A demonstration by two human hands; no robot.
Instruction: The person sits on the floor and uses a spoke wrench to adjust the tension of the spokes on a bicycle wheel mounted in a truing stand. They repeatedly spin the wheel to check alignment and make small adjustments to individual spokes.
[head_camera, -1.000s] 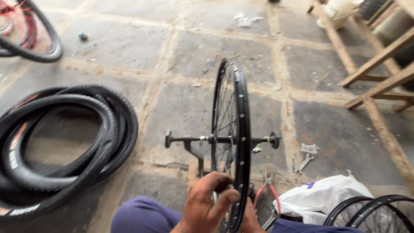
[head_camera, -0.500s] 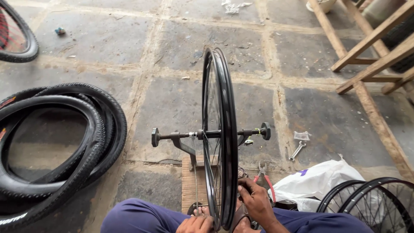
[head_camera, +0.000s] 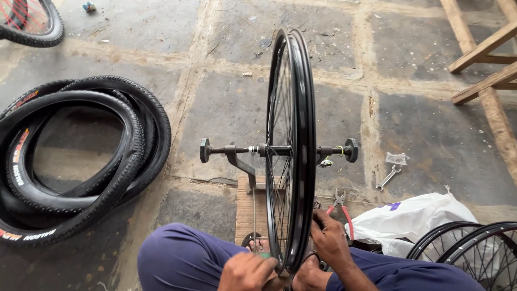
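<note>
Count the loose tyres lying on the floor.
2 that I can tell apart, overlapping in a pile on the left: the front tyre and the one behind it. More may be hidden in the pile. The tyre top left is on a wheel, so not counted.

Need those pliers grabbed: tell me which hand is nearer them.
Right. The right hand is on the rim just below the pliers; the left hand is across the rim, farther off.
</note>
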